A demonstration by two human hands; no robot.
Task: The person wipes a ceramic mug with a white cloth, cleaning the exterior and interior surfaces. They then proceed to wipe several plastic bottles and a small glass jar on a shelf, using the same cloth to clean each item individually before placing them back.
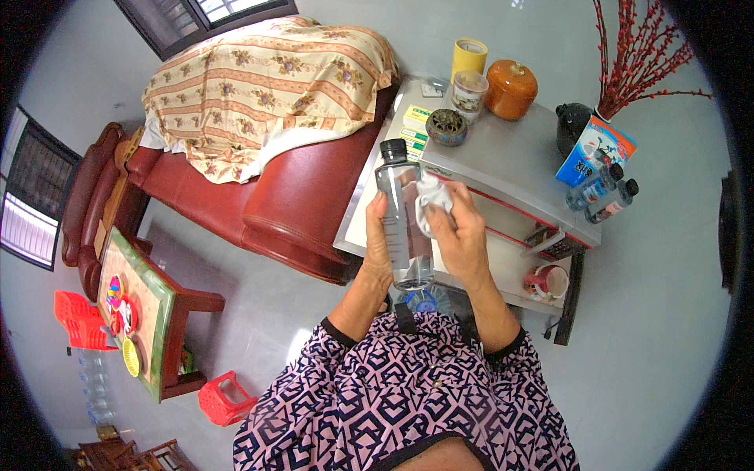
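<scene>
A clear plastic bottle (404, 228) with a black cap stands nearly upright in front of me, held up in the air. My left hand (378, 235) is closed around its left side, with the far fingers hidden behind the bottle. In my right hand (463, 235) is a bunched white cloth (433, 206), pressed against or just beside the bottle's right side near the shoulder. Marks run down the bottle's wall, and its inside looks see-through.
Ahead stands a grey cabinet (518, 157) bearing a round orange-brown pot (511, 90), a yellow canister (469, 59), and two capped bottles (613, 201). A red sofa (290, 200) with a floral cover is at left. A low table (149, 314) and a red stool (226, 398) are nearer.
</scene>
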